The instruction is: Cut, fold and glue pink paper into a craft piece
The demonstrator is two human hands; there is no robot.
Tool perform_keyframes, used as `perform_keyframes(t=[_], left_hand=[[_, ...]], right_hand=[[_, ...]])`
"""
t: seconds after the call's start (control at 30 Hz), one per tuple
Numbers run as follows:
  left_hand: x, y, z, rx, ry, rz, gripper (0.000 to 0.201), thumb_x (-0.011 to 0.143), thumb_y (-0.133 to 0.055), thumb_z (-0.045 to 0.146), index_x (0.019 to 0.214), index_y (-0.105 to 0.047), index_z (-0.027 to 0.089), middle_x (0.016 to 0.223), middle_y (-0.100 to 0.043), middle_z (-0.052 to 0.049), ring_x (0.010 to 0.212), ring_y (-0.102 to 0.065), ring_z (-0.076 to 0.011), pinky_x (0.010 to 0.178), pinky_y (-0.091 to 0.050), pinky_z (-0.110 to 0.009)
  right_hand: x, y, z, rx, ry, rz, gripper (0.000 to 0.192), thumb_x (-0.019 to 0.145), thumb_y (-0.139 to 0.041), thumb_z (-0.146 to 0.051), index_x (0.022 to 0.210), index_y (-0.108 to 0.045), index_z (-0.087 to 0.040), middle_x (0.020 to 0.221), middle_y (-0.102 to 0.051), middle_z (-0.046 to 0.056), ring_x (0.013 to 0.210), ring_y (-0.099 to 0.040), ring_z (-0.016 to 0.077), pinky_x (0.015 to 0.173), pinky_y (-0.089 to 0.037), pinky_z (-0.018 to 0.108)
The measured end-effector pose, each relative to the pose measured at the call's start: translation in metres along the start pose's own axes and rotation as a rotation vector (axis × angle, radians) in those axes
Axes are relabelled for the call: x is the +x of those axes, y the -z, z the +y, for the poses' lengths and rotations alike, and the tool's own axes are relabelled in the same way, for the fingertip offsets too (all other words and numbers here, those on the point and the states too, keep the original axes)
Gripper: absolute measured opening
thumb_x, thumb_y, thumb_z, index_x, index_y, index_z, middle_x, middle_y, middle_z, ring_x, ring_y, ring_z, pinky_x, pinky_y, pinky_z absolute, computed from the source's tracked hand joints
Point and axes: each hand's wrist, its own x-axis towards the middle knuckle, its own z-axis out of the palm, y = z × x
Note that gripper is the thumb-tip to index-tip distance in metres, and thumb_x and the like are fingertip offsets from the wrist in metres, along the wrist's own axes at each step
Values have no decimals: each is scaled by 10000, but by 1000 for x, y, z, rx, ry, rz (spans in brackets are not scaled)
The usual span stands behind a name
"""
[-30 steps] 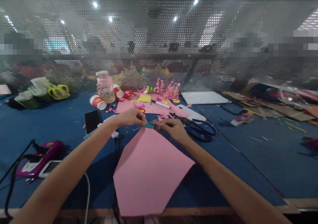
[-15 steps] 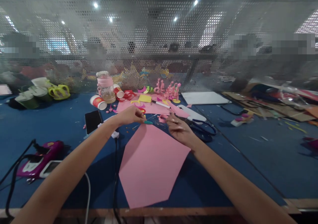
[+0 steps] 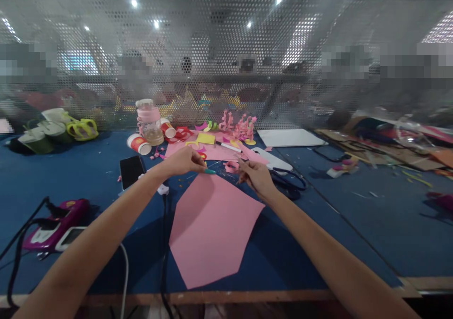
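A large pink paper sheet (image 3: pixel 212 227) lies on the blue table (image 3: pixel 88 177) in front of me. My left hand (image 3: pixel 186 161) sits at the sheet's far corner and pinches a small teal-tipped tool (image 3: pixel 210 171). My right hand (image 3: pixel 255 176) hovers just right of that corner, fingers curled, near a small pink paper ring (image 3: pixel 231 166); whether it holds anything is unclear. Black scissors (image 3: pixel 289 183) lie just right of my right hand.
A black phone (image 3: pixel 130 170) lies left of my left hand. Further back stand a pink-lidded jar (image 3: pixel 150 121), red paper cups (image 3: pixel 138 144), pink paper cutouts (image 3: pixel 239 126) and a white sheet (image 3: pixel 290 138). A purple glue gun (image 3: pixel 56 222) with cables lies at left. A perforated metal screen (image 3: pixel 226 59) closes the back.
My hands came apart: the right one let go of the teal tool and drew right. The pink sheet slid and turned slightly away from the table's front edge.
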Motion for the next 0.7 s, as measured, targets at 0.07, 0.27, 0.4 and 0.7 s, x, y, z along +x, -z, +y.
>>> perform_keyframes(t=[0.07,0.27,0.4,0.7], left_hand=[[0,0,0,10,-18,7,152,600,-654,269,677,-677,141,638,-633,2,620,-522,-96,607,-382,-202],[-3,-2,5,125,-37,14,113,618,-632,225,681,-679,144,628,-627,5,611,-526,-100,589,-368,-201],[-4,-9,11,264,-31,34,95,621,-632,212,664,-688,148,603,-624,0,581,-518,-110,570,-346,-216],[-8,-17,18,252,-128,42,214,630,-612,135,841,-649,144,638,-644,1,610,-572,-121,579,-391,-203]], right_hand=[[0,0,-1,-9,21,-8,494,483,-678,-598,353,-435,-188,259,-388,-53,211,-316,48,259,-358,203],[-6,-1,-5,-51,60,-109,625,563,-427,-779,372,-463,-184,309,-429,-17,264,-395,76,328,-421,230],[-16,-7,-10,-89,196,-240,572,566,-474,-747,495,-528,-183,447,-545,6,381,-501,101,380,-431,217],[-21,-13,-9,-264,280,-200,487,677,-519,-601,438,-480,-178,359,-478,-21,290,-410,70,303,-331,193]])
